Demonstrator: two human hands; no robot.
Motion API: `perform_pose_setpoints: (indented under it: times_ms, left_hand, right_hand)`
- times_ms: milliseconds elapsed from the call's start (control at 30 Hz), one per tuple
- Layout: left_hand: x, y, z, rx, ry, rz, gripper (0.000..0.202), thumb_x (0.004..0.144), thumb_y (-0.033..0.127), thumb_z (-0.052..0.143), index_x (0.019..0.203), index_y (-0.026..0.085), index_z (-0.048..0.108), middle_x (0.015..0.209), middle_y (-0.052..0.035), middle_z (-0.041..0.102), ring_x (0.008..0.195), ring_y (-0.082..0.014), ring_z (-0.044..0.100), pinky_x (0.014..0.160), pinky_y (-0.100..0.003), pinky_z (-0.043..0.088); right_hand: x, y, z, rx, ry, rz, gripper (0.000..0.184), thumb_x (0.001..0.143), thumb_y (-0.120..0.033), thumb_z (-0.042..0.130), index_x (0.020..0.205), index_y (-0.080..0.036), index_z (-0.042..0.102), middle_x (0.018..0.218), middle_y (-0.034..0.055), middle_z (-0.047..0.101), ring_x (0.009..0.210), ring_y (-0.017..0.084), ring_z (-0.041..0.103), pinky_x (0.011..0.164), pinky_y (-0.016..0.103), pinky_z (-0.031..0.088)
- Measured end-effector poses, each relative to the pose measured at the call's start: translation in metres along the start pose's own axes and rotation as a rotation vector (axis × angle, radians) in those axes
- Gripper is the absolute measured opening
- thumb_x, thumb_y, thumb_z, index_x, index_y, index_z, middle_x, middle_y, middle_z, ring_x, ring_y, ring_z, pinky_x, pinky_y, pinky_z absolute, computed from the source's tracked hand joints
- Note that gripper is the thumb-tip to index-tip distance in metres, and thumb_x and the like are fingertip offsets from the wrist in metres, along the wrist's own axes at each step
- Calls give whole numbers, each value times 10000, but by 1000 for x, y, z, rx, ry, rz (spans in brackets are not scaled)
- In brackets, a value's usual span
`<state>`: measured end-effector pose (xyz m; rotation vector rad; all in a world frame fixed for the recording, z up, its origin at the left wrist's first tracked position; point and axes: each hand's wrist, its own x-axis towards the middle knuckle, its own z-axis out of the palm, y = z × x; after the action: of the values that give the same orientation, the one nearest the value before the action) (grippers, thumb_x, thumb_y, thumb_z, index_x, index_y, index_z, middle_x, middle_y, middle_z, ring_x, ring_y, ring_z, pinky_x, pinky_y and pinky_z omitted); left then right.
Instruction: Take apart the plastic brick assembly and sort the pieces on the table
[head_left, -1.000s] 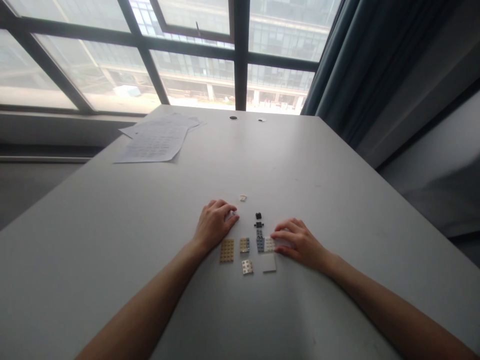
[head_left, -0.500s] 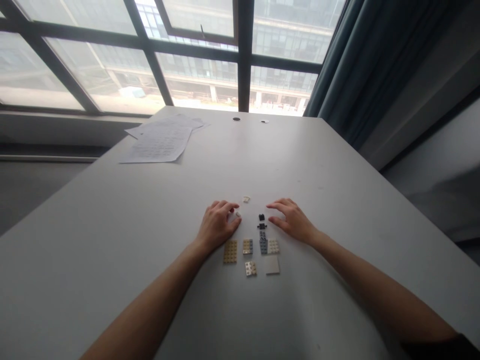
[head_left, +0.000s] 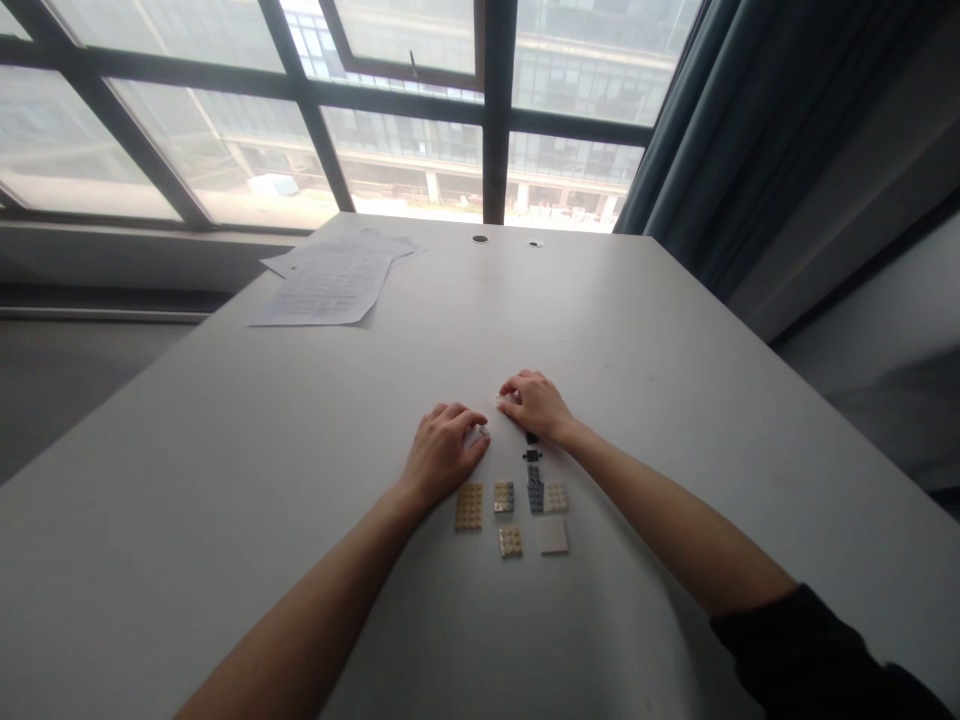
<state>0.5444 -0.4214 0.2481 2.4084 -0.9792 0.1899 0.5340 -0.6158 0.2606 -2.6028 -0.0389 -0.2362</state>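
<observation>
My left hand (head_left: 448,447) rests on the table with curled fingers around a small white toy brick (head_left: 484,433), which shows between thumb and forefinger. My right hand (head_left: 537,405) reaches in at the far end of the pieces, its thumb and forefinger closed on a small white studded piece (head_left: 498,399) that is mostly hidden. Under the right wrist a black piece (head_left: 532,438) shows in part. Nearer me lie a black piece with side pegs (head_left: 532,456), grey studded pieces (head_left: 535,495) and a tan plate (head_left: 469,507) close to my left wrist.
A tan and grey brick (head_left: 504,497), a cream studded plate (head_left: 556,497), a small tan plate (head_left: 510,542) and a smooth white tile (head_left: 554,535) lie on the white table (head_left: 337,400). Printed papers (head_left: 326,285) lie at the back left, before a window.
My right hand has moved left and away from me, and its fingers have closed on the far white piece. The left fingers have drawn closer around the white brick.
</observation>
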Motion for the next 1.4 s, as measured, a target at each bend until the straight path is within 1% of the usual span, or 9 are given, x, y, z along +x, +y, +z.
perform_pose_setpoints:
  times_ms: [133,200,300,367,500,767,1000,1200,1400]
  left_hand:
    - [1,1,0,0,-11,-2,192,799,319,587,951,229,664,979,-43,641,962,-235,540,908,-400,416]
    - [1,1,0,0,-16,-7,195,800,323,589,955,230,665,988,-46,644,974,-240,542,914,-405,413]
    - [2,1,0,5,-19,-10,203,801,320,590,967,230,665,985,-47,649,981,-243,544,911,-406,411]
    - [2,0,0,8,-17,-6,208,804,318,586,975,228,664,983,-46,650,983,-242,543,904,-402,414]
    - [2,-1,0,12,-13,3,210,805,324,584,969,221,665,976,-47,650,981,-244,544,893,-396,420]
    - [3,-2,0,9,-13,-1,210,805,324,584,967,219,666,981,-47,649,978,-234,541,910,-391,416]
    - [3,-1,0,5,-12,1,205,804,325,585,958,217,667,974,-48,650,976,-238,540,899,-394,422]
    - [3,-1,0,11,-13,3,210,808,331,574,958,218,666,985,-53,651,976,-242,542,888,-398,424]
    - [3,0,-1,14,-13,3,211,810,334,569,957,217,665,983,-51,651,975,-241,545,895,-400,423]
  right_hand:
    - [-10,9,-10,63,30,60,87,796,-233,637,858,-182,669,798,17,678,729,141,592,724,267,455]
    - [-19,17,-18,127,74,93,90,802,-250,635,845,-177,665,768,14,681,681,128,588,679,252,457]
    - [-40,28,-34,299,123,121,116,773,-271,671,841,-177,681,752,14,693,652,126,589,649,250,460]
    - [-57,33,-42,354,90,123,116,781,-265,658,854,-184,697,775,17,710,664,132,603,656,257,463]
    - [-83,34,-50,350,-19,124,125,791,-260,640,865,-198,720,791,11,726,667,137,607,659,262,458]
    - [-99,23,-46,295,-42,97,118,803,-245,620,837,-202,725,737,0,710,598,117,554,623,246,445]
    - [-106,23,-37,203,-27,-2,154,789,-115,593,832,-200,714,789,21,660,693,136,561,660,262,451]
    - [-110,23,-33,171,-19,-40,132,814,-129,600,841,-207,703,814,22,639,755,149,559,703,277,449]
    - [-110,23,-33,170,-22,-49,122,817,-131,606,838,-206,700,808,21,630,758,150,555,710,278,448]
